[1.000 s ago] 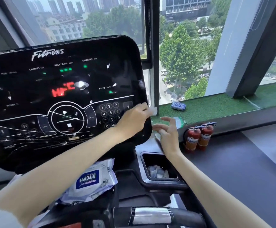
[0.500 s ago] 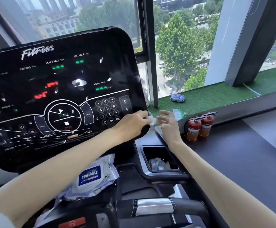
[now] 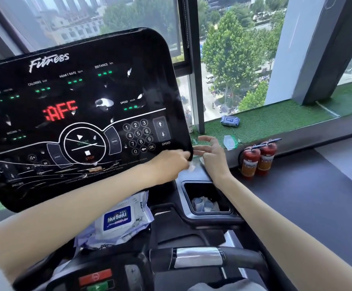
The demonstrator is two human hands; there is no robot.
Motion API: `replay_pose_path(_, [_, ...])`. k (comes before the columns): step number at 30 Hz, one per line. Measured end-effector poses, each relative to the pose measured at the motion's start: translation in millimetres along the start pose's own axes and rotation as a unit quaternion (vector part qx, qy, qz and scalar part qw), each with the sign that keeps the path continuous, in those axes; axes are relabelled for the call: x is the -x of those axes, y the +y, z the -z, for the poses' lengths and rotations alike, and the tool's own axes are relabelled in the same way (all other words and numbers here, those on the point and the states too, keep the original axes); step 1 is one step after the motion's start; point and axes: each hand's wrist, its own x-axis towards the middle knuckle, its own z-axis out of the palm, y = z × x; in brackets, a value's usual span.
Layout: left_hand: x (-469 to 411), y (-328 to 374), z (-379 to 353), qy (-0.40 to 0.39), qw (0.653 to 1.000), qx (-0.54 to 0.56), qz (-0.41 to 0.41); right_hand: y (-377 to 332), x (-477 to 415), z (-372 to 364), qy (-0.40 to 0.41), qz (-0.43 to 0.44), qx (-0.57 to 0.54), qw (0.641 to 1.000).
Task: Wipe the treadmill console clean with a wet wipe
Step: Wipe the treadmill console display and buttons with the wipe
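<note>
Now the left hand (image 3: 171, 162) pinches a small white wet wipe (image 3: 191, 168) at the lower right corner of the glossy black treadmill console (image 3: 86, 59), the right hand (image 3: 213, 156) spread open beside it; next, probably, a sweep across the smudged face.

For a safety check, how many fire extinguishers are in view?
2. The left fire extinguisher and the right fire extinguisher stand side by side below the green sill. Others may be hidden.

Two red fire extinguishers (image 3: 257, 159) stand touching on the dark floor (image 3: 318, 196), against the front edge of the green turf sill (image 3: 276, 120). A blue packet (image 3: 230, 120) lies at the sill's back edge.
</note>
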Motion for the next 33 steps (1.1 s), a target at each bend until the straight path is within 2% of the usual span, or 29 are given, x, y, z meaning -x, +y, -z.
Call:
replay_pose_path(2, [5, -1, 1, -0.039, 0.999, 0.006, 0.01, -1, 1, 0, 0.001, 0.003, 0.007, 1.0])
replay_pose_path(5, [-1, -8, 6, 0.067, 0.995, 0.047, 0.061, -2, 2, -3, 0.01, 0.012, 0.023, 1.0])
replay_pose_path(7, [-1, -8, 4, 0.103, 0.991, 0.061, 0.057, -1, 3, -5, 0.019, 0.017, 0.031, 0.999])
replay_pose_path(9, [6, -10, -3, 0.064, 0.997, 0.044, 0.03, -1, 4, -6, 0.021, 0.022, 0.029, 0.999])
replay_pose_path(11, [18, -20, -4, 0.028, 0.997, 0.055, 0.046, -2, 5, -6, 0.02, 0.02, 0.025, 0.999])
replay_pose_path(14, [32, -33, -5, 0.044, 0.992, 0.076, 0.09, -3, 8, -6, 0.022, 0.02, 0.025, 0.999])
replay_pose_path(16, [30, -22, -4, 0.079, 0.989, 0.094, 0.086, -5, 12, -8, 0.031, 0.031, 0.037, 0.998])
replay_pose_path(20, [15, 4, -5, 0.09, 0.975, 0.173, 0.104, -6, 26, -18, 0.096, 0.08, 0.113, 0.986])
replay_pose_path(25, [43, -21, -16, 0.14, 0.961, 0.193, 0.14, -7, 37, -39, 0.158, 0.139, 0.187, 0.959])
replay_pose_path(29, [82, -39, -25, 0.165, 0.952, 0.21, 0.151, -8, 50, -72, 0.151, 0.176, 0.183, 0.955])
replay_pose_path(33, [120, -61, -41, 0.161, 0.949, 0.214, 0.164, -3, 70, -116, 0.094, 0.227, 0.227, 0.942])
